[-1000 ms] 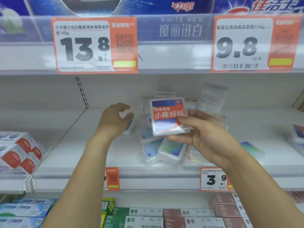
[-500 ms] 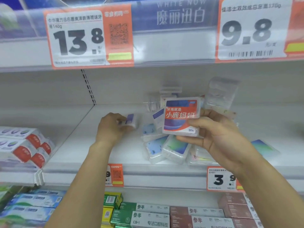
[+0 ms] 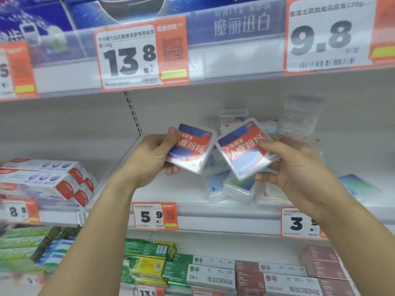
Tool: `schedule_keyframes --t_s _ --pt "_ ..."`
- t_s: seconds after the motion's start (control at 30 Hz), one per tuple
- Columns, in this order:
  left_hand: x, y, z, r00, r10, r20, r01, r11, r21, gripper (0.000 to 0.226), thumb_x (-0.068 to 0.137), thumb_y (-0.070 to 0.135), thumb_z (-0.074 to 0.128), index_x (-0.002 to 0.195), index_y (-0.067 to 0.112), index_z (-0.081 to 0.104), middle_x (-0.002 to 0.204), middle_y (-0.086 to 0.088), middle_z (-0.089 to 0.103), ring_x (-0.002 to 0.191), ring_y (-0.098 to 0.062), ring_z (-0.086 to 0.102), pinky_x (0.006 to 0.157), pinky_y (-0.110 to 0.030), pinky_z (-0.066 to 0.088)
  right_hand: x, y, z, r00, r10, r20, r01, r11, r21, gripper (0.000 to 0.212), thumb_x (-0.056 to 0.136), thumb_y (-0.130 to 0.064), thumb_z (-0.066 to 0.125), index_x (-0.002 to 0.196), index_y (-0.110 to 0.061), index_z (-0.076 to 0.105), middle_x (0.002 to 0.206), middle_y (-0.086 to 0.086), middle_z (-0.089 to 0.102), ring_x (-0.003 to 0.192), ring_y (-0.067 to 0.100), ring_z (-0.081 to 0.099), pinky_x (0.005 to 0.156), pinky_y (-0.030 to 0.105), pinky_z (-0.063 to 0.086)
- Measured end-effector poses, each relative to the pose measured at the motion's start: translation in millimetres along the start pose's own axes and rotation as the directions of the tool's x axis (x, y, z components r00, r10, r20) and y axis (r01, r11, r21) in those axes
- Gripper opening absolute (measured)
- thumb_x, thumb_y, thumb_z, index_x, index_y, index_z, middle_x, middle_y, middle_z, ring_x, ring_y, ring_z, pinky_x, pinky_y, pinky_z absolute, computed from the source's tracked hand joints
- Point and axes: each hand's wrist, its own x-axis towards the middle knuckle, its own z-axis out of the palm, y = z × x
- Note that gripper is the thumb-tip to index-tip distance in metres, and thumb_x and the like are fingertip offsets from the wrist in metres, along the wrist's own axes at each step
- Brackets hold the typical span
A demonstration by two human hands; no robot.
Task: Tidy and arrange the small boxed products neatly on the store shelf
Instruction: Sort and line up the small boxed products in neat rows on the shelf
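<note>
My left hand (image 3: 149, 159) grips a clear plastic floss box with a red and blue label (image 3: 191, 149), thumb on its front. My right hand (image 3: 297, 167) holds a second box of the same kind (image 3: 245, 149), tilted, its corner almost touching the first. Both boxes hang in the air above the white middle shelf (image 3: 171, 189). Behind and below them lies a loose heap of similar clear boxes (image 3: 226, 184), some flat, some leaning. A blue-green box (image 3: 357, 185) lies apart at the right of the shelf.
Red and white toothpaste cartons (image 3: 49, 178) are stacked on the shelf section to the left. Price tags (image 3: 155, 215) line the shelf edge. Green, white and maroon cartons (image 3: 213, 272) fill the shelf below. The upper shelf rail with large price labels (image 3: 141, 54) overhangs.
My left hand has picked a box off the shelf and raised it beside the one in my right hand. The right-hand box has tilted. The view shifted left.
</note>
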Motion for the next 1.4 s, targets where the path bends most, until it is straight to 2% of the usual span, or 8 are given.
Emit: schedule_keyframes --t_s 0.17,0.33,0.57,0.77,0.97,1.07,1.17,1.4 --pt "-6 25 16 0.992 -0.004 0.126 -0.005 0.997 0.074 0.049 0.09 0.04 0.055 0.094 -0.008 0.063 0.073 -0.021 0.066 0.057 -0.023 0.056 0.056 -0.028 0.048 -6 -16 -27 0.986 -0.119 -0.12 0.118 0.993 -0.014 0.018 0.092 -0.013 0.063 0.109 -0.007 0.063 0.082 0.008 0.073 0.069 0.022 0.068 0.052 0.03 0.053" --pt "-6 50 114 0.975 0.187 0.124 -0.186 0.982 -0.019 0.027 0.088 0.019 0.065 0.108 0.001 0.063 0.095 -0.013 0.073 0.063 -0.023 0.065 0.059 -0.03 0.054 -10 -38 -103 0.816 -0.317 -0.484 0.314 0.945 -0.089 0.02 0.095 -0.02 0.061 0.111 -0.019 0.05 0.072 0.006 0.062 0.035 0.014 0.051 0.036 0.022 0.041" --pt "12 60 288 0.977 0.1 0.19 -0.075 0.988 -0.133 0.035 0.09 0.015 0.066 0.118 0.008 0.047 0.077 -0.029 0.065 0.043 -0.016 0.058 0.044 -0.024 0.047 -39 -54 -241 0.632 -0.403 -0.662 0.293 0.915 -0.278 0.036 0.094 -0.013 0.059 0.119 -0.023 0.036 0.109 0.004 0.048 0.048 0.015 0.065 0.052 0.029 0.059" --pt "42 68 387 0.963 -0.028 0.267 0.081 0.979 -0.189 0.036 0.091 0.018 0.066 0.12 0.008 0.048 0.077 -0.019 0.067 0.06 -0.029 0.061 0.068 -0.036 0.053 -56 -55 -319 0.671 -0.351 -0.653 0.17 0.93 -0.325 0.05 0.092 -0.017 0.068 0.139 -0.023 0.051 0.126 0.018 0.06 0.08 0.022 0.076 0.08 0.036 0.062" --pt "60 70 460 0.971 -0.094 0.22 0.148 0.959 -0.243 0.033 0.087 0.014 0.071 0.115 0.011 0.054 0.083 -0.014 0.068 0.059 -0.019 0.063 0.077 -0.033 0.056 -69 -37 -348 0.645 -0.453 -0.616 0.114 0.853 -0.509 0.043 0.091 -0.01 0.066 0.129 -0.03 0.059 0.127 -0.006 0.061 0.114 0.006 0.062 0.094 0.031 0.052" --pt "64 67 478 0.981 0.033 0.194 -0.04 0.999 0.03 0.022 0.082 0.015 0.075 0.096 0.02 0.058 0.095 -0.005 0.07 0.087 -0.023 0.068 0.084 -0.029 0.053 -64 -31 -348 0.598 -0.568 -0.566 0.125 0.763 -0.634 0.031 0.088 -0.001 0.062 0.109 -0.024 0.068 0.119 0.003 0.065 0.107 0.007 0.065 0.088 0.025 0.054" --pt "64 70 469 0.964 0.171 0.203 -0.25 0.839 0.482 0.038 0.088 0.026 0.064 0.123 0.012 0.057 0.116 -0.013 0.056 0.102 -0.032 0.06 0.084 -0.03 0.045 -57 -29 -342 0.532 -0.652 -0.54 0.089 0.678 -0.73 0.023 0.085 -0.003 0.061 0.097 -0.021 0.068 0.106 0.004 0.068 0.09 0.01 0.064 0.083 0.02 0.052" --pt "53 74 382 0.955 0.263 0.135 -0.278 0.643 0.714 0.03 0.089 0.031 0.057 0.11 0.012 0.065 0.107 -0.011 0.062 0.104 -0.031 0.057 0.09 -0.04 0.046 -23 -16 -322 0.752 -0.556 -0.354 -0.146 0.383 -0.912 0.045 0.081 -0.012 0.071 0.126 -0.013 0.066 0.113 0.022 0.056 0.107 0.037 0.055 0.096 0.035 0.042"
